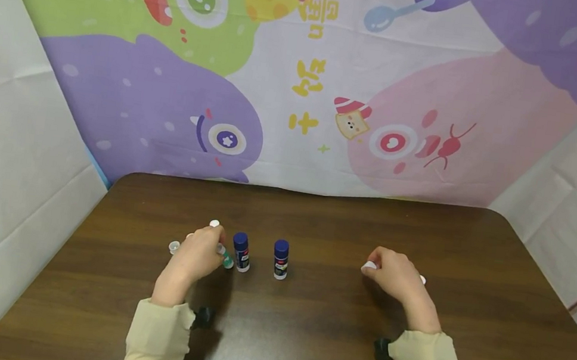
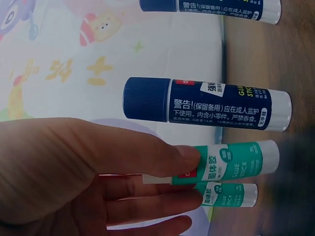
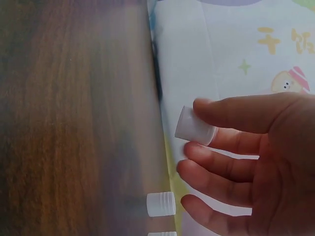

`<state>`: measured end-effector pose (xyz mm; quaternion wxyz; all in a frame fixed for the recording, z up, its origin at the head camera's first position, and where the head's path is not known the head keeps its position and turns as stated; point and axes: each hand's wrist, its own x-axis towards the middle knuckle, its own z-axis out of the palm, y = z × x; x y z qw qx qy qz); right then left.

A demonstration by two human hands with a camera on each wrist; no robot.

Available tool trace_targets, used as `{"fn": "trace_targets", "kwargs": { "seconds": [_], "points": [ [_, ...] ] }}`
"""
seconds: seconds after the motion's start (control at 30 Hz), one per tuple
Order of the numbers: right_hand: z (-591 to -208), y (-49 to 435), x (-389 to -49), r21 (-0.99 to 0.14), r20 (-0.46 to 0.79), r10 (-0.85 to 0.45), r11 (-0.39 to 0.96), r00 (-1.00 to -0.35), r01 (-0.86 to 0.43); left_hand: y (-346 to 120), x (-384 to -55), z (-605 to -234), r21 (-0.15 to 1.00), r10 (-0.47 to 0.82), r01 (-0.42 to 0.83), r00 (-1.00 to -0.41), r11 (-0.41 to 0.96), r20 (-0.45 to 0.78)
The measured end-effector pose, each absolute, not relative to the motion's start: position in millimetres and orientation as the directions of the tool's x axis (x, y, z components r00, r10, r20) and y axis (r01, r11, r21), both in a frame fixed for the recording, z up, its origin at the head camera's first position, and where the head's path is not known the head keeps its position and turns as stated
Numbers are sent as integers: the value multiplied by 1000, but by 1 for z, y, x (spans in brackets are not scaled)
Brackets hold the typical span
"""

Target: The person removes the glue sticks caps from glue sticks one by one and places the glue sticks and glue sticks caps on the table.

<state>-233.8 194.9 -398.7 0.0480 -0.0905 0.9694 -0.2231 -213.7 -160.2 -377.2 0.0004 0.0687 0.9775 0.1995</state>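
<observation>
In the left wrist view, my left hand (image 1: 197, 256) pinches a green glue stick (image 2: 231, 164) between thumb and fingers, its white base pointing at the wooden table. The thumb covers part of the label, and a pale upper end shows behind it. A second green glue stick (image 2: 229, 195) stands just beyond. Beside this hand are two upright navy glue sticks (image 1: 242, 252), the other navy glue stick (image 1: 281, 259) further right. Over the table's right side, my right hand (image 1: 398, 276) holds a small white cap (image 3: 192, 124) between thumb and index finger, the other fingers loosely bent.
Another ridged white cap (image 3: 161, 204) stands on the table (image 1: 324, 328) near my right hand, with part of one more at the frame's bottom edge. Several small white round tops (image 1: 174, 246) show around my left hand. A cartoon-printed cloth (image 1: 296, 163) hangs behind the table.
</observation>
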Motion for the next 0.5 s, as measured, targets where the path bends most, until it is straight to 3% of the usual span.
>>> {"fn": "trace_targets", "kwargs": {
  "seconds": [0.27,0.5],
  "points": [
    [-401,195,-234,-434,-25,-213,882,-977,-181,-161,-214,-380,383,156,157,-987,910,35],
    [-406,194,-236,-393,-63,-167,910,-984,-129,-161,-214,-384,369,167,174,-985,913,51]
  ]
}}
